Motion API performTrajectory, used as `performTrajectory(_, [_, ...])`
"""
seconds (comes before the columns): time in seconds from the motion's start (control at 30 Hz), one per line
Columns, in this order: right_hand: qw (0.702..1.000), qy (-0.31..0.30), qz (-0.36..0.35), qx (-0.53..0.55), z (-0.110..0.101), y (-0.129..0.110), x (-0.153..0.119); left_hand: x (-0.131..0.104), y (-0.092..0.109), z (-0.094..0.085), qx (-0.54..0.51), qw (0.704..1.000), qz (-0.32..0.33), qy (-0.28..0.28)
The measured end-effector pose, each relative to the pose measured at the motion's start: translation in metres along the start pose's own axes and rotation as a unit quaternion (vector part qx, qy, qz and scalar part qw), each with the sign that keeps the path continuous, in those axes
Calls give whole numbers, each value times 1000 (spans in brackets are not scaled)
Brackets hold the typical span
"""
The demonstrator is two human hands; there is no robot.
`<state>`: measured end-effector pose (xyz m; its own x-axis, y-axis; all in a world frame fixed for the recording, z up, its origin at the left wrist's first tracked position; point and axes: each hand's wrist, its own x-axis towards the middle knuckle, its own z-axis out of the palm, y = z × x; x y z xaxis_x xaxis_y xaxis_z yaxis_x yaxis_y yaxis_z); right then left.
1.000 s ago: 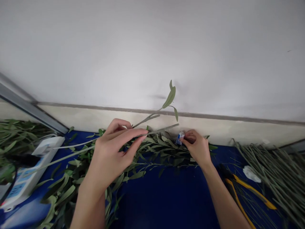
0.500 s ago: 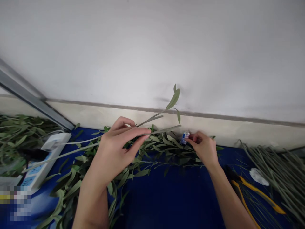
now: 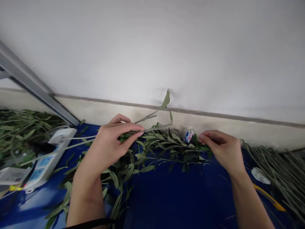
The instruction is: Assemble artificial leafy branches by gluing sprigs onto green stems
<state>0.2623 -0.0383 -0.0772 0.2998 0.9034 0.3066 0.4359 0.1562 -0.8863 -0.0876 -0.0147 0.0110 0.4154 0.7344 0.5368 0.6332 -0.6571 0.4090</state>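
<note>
My left hand (image 3: 116, 136) pinches thin green stems (image 3: 152, 128) between thumb and fingers, above the leafy branches. One stem ends in a few leaves (image 3: 165, 101) in front of the wall; the other ends run out to the left behind my wrist. My right hand (image 3: 220, 144) has its thumb and forefinger tips together, just right of a small blue and white crumpled tube (image 3: 189, 135), apart from it. Whether anything tiny is between those fingertips is hidden. Leafy branches (image 3: 166, 143) lie on the blue surface (image 3: 173, 197) below both hands.
A white power strip (image 3: 45, 162) with plugs and cables lies at left, beside a leafy pile (image 3: 26, 130). At right are bare stems (image 3: 278, 171), a white crumpled piece (image 3: 260, 175) and a yellow tool handle (image 3: 270, 197). The wall (image 3: 152, 54) rises behind.
My right hand has moved right, off the small tube, which stays among the leaves. My left hand still holds the stems and sits slightly further left in view.
</note>
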Motion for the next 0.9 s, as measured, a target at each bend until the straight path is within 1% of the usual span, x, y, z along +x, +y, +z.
performTrajectory(0.07, [996,-72,-22,41,8,-20,-14,-3,-5,-6,1,1000,-13,-2])
performTrajectory(0.1, [990,-123,-40,61,15,-31,-23,-4,-7,-8,3,1000,-18,2])
performTrajectory(0.13, [979,-179,-60,81,24,-41,-31,-6,-8,-11,4,1000,-23,8])
performTrajectory(0.2, [947,-291,-89,106,47,-56,-49,-8,-9,-15,4,999,-27,17])
performTrajectory(0.23, [929,-347,-92,93,61,-61,-58,-9,-10,-16,6,999,-26,21])
performTrajectory(0.27, [915,-386,-95,59,75,-62,-66,-9,-9,-17,8,999,-26,24])
performTrajectory(0.3, [910,-400,-106,12,91,-62,-74,-9,-9,-17,12,999,-27,22])
performTrajectory(0.33, [906,-401,-124,-56,105,-59,-81,-9,-8,-17,16,999,-31,19])
performTrajectory(0.43, [905,-375,-138,-148,140,-45,-96,-9,-6,-16,18,999,-33,5])
performTrajectory(0.5, [898,-367,-158,-184,154,-36,-101,-9,-4,-16,9,1000,-22,0])
performTrajectory(0.57, [889,-359,-184,-216,160,-29,-103,-9,-3,-16,2,1000,-13,-4])
performTrajectory(0.67, [877,-346,-226,-247,161,-26,-103,-9,-2,-15,1,1000,-11,-11])
performTrajectory(0.73, [870,-341,-251,-252,156,-29,-100,-9,-2,-14,1,1000,-7,-16])
performTrajectory(0.83, [872,-320,-276,-248,141,-42,-94,-8,0,-10,1,1000,5,-20])
performTrajectory(0.9, [885,-289,-285,-229,125,-52,-87,-6,2,-7,4,1000,14,-18])
